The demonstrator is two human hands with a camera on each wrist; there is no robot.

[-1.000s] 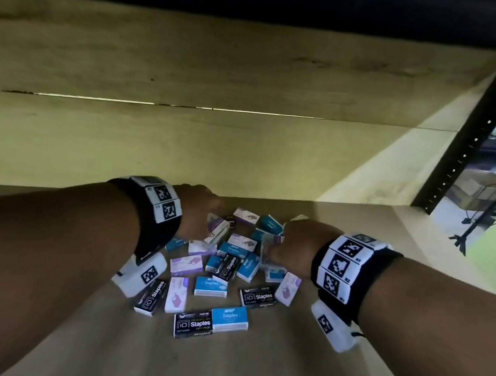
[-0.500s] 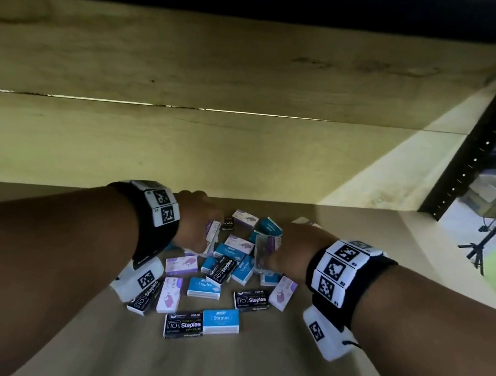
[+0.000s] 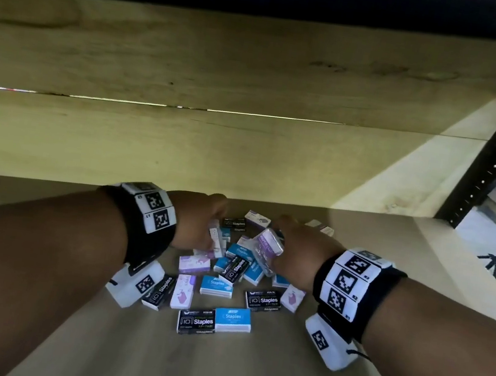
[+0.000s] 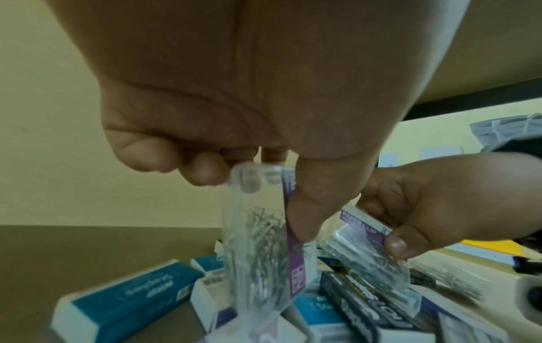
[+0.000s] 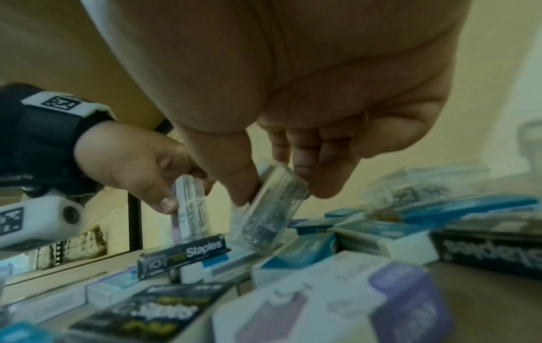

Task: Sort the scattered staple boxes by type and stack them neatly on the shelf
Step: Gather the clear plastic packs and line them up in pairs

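While the wooden shelf (image 3: 345, 345) carries the scattered staple boxes (image 3: 219, 289) in one loose pile, two items are held just above it. One clear paper-clip box (image 4: 258, 243) is pinched upright by the left hand (image 3: 197, 222). A second clear paper-clip box (image 3: 267, 246) is pinched, tilted, by the right hand (image 3: 298, 252).

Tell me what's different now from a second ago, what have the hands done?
Each hand has lifted a clear packet of paper clips up out of the pile: the left hand pinches one hanging upright, the right hand holds a tilted one. Before, both hands were down among the boxes. The staple boxes at the front lie as they were.
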